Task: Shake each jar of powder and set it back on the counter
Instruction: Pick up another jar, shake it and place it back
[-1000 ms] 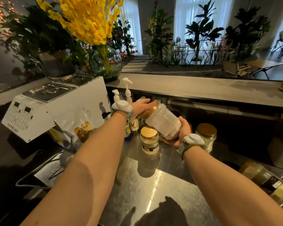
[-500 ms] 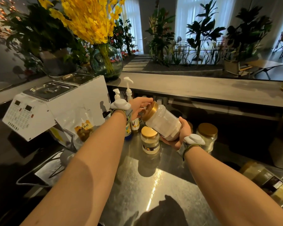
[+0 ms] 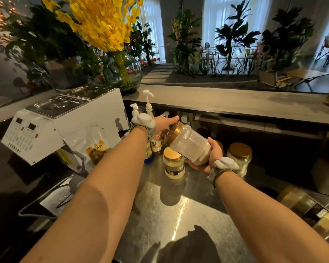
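A large clear jar of white powder (image 3: 190, 147) with a gold lid is held tilted on its side above the steel counter (image 3: 179, 215). My left hand (image 3: 164, 124) covers the gold lid end. My right hand (image 3: 212, 155) cups the jar's base from below. A small gold-lidded jar of pale powder (image 3: 173, 165) stands upright on the counter just under the held jar. Another gold-lidded jar (image 3: 239, 160) stands upright to the right, behind my right wrist.
A white machine with steel lids (image 3: 51, 122) sits left, a printed bag (image 3: 95, 149) leaning on it. Pump bottles (image 3: 148, 105) stand behind my left hand. Containers of powder (image 3: 311, 209) lie at the right edge. A raised ledge (image 3: 235, 105) with a flower vase (image 3: 122, 71) runs behind.
The held jar has shifted slightly right and tilted a little flatter between both hands. The jars on the counter have not moved.
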